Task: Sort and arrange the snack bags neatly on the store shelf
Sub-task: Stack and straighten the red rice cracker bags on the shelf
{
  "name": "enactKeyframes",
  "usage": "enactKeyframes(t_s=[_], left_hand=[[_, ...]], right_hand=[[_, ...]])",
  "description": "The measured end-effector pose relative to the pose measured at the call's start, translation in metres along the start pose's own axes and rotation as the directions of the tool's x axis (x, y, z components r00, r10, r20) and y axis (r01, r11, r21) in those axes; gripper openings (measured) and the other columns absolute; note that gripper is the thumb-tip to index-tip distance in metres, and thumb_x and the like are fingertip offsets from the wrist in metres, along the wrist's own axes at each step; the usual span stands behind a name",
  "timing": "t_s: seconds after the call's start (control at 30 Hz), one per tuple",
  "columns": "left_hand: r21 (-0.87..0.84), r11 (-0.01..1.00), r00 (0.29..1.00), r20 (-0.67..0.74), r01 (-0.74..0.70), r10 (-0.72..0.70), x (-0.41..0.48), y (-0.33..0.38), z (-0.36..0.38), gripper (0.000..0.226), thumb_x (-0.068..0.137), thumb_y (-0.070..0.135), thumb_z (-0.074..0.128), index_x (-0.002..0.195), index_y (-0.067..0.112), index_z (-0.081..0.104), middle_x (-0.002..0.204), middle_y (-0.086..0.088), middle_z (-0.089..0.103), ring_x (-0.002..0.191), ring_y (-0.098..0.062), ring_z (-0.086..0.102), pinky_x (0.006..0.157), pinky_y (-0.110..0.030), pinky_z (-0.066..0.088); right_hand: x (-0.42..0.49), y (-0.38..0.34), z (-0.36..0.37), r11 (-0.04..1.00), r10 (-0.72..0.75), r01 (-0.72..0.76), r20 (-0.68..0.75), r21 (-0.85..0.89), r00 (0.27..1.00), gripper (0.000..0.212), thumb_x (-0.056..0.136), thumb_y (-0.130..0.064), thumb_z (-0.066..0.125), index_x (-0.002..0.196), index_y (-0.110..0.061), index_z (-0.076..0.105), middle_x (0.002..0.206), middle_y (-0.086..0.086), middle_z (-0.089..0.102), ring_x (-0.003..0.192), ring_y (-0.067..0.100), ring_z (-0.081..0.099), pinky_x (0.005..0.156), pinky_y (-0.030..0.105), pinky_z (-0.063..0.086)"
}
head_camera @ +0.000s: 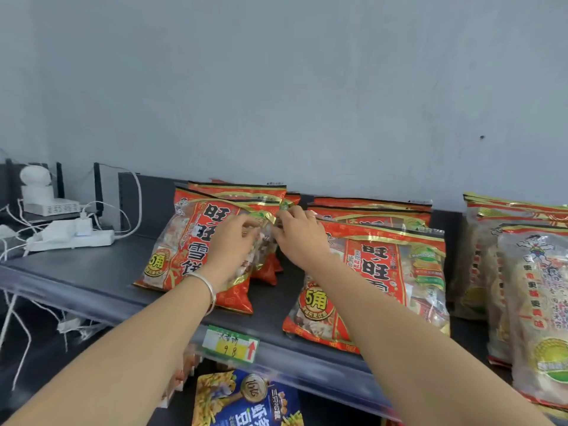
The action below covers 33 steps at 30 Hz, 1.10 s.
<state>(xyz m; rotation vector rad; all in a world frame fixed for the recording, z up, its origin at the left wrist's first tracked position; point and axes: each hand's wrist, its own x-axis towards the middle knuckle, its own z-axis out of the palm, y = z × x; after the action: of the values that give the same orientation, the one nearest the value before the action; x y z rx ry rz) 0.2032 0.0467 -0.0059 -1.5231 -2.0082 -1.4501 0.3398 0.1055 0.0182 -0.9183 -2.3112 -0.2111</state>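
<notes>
Behind the shelf a plain grey-blue wall is seen, and the shelf itself is dark grey. At its left end a white power strip with plugs and loose white cables is placed, and farther back a white device is standing.

Near the middle of the shelf a red snack bag is leaned against a few more bags of the same kind behind it. Its upper right corner is held by both hands. The left hand is laid on the right part of the bag, and its fingers are curled onto the gold top edge. A silver bracelet is worn on this wrist. The right hand is brought in from the right, and the same edge is pinched between its fingers.

To the right a second pile of red bags is lying, the nearest one flat at the shelf front. At the far right pale yellow bags are stacked. A green and yellow price label is fixed on the near shelf edge, and below it a blue bag is partly visible.
</notes>
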Motion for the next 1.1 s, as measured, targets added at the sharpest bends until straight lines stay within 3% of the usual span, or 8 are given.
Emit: enactKeyframes(t_s=[0.3, 0.47, 0.63, 0.77, 0.83, 0.9, 0.97, 1.1], left_hand=[[0.217, 0.976, 0.997, -0.072, 0.011, 0.004, 0.052, -0.093, -0.056, 0.033, 0.087, 0.035, 0.06, 0.12, 0.029, 0.056, 0.127, -0.001, 0.053, 0.117, -0.024, 0.049, 0.088, -0.04, 0.041], [0.244, 0.97, 1.0, -0.003, -0.018, 0.019, 0.085, -0.135, -0.066, 0.047, 0.088, 0.041, 0.057, 0.132, 0.029, 0.046, 0.136, -0.005, 0.045, 0.124, -0.027, 0.043, 0.093, -0.048, 0.041], [0.275, 0.931, 0.971, 0.046, -0.24, 0.236, 0.114, -0.146, -0.055, 0.04, 0.096, 0.035, 0.042, 0.135, 0.029, 0.043, 0.143, 0.004, 0.041, 0.135, -0.02, 0.03, 0.106, -0.048, 0.026], [0.286, 0.899, 0.944, 0.094, -0.331, 0.317, 0.134, -0.136, -0.041, 0.037, 0.099, 0.034, 0.031, 0.132, 0.029, 0.048, 0.14, 0.007, 0.045, 0.135, -0.016, 0.029, 0.11, -0.047, 0.015], [0.295, 0.899, 0.946, 0.125, -0.324, 0.3, 0.143, -0.131, -0.037, 0.034, 0.099, 0.036, 0.032, 0.121, 0.028, 0.057, 0.13, 0.007, 0.053, 0.13, -0.016, 0.035, 0.11, -0.049, 0.013], [0.317, 0.896, 0.949, 0.139, -0.312, 0.281, 0.15, -0.129, -0.036, 0.028, 0.097, 0.04, 0.036, 0.104, 0.028, 0.061, 0.116, 0.007, 0.06, 0.121, -0.018, 0.045, 0.11, -0.05, 0.014], [0.335, 0.887, 0.948, 0.12, -0.318, 0.294, 0.154, -0.129, -0.037, 0.025, 0.097, 0.041, 0.038, 0.093, 0.027, 0.059, 0.105, 0.007, 0.064, 0.11, -0.019, 0.052, 0.106, -0.047, 0.02], [0.33, 0.904, 0.961, 0.127, -0.273, 0.244, 0.159, -0.131, -0.037, 0.027, 0.098, 0.04, 0.035, 0.096, 0.027, 0.058, 0.105, 0.006, 0.062, 0.109, -0.021, 0.048, 0.096, -0.044, 0.024]], right_hand=[[0.071, -0.078, 0.048, 1.0, -0.018, 0.019, 0.043, -0.024, 0.999, 0.042, 0.101, -0.033, 0.037, 0.139, -0.018, 0.045, 0.14, 0.009, 0.045, 0.133, 0.03, 0.038, 0.104, 0.049, 0.039], [0.111, -0.101, 0.062, 0.979, 0.147, -0.152, -0.05, -0.138, 0.988, 0.036, 0.1, -0.025, 0.035, 0.13, -0.016, 0.052, 0.138, 0.011, 0.047, 0.131, 0.033, 0.04, 0.111, 0.052, 0.025], [0.133, -0.106, 0.065, 0.92, 0.318, -0.309, -0.002, -0.242, 0.948, 0.022, 0.094, -0.02, 0.037, 0.093, -0.018, 0.059, 0.103, 0.006, 0.064, 0.11, 0.032, 0.056, 0.106, 0.056, 0.029], [0.142, -0.1, 0.07, 0.917, 0.302, -0.306, -0.057, -0.255, 0.952, 0.02, 0.097, -0.021, 0.04, 0.078, -0.021, 0.047, 0.077, -0.003, 0.052, 0.095, 0.026, 0.058, 0.1, 0.054, 0.032], [0.144, -0.093, 0.074, 0.929, 0.251, -0.261, -0.07, -0.263, 0.965, 0.016, 0.098, -0.019, 0.041, 0.082, -0.02, 0.044, 0.067, -0.006, 0.049, 0.076, 0.023, 0.058, 0.094, 0.048, 0.039], [0.144, -0.088, 0.077, 0.934, 0.226, -0.238, -0.077, -0.266, 0.971, 0.016, 0.099, -0.021, 0.04, 0.083, -0.019, 0.04, 0.063, -0.005, 0.049, 0.058, 0.02, 0.05, 0.075, 0.041, 0.046], [0.147, -0.084, 0.077, 0.936, 0.241, -0.255, -0.086, -0.242, 0.967, 0.019, 0.1, -0.027, 0.037, 0.083, -0.019, 0.04, 0.065, -0.002, 0.053, 0.056, 0.021, 0.051, 0.058, 0.035, 0.041], [0.152, -0.083, 0.074, 0.94, 0.248, -0.264, -0.099, -0.214, 0.964, 0.025, 0.1, -0.037, 0.034, 0.086, -0.02, 0.044, 0.072, -0.001, 0.061, 0.057, 0.018, 0.055, 0.049, 0.03, 0.038]])
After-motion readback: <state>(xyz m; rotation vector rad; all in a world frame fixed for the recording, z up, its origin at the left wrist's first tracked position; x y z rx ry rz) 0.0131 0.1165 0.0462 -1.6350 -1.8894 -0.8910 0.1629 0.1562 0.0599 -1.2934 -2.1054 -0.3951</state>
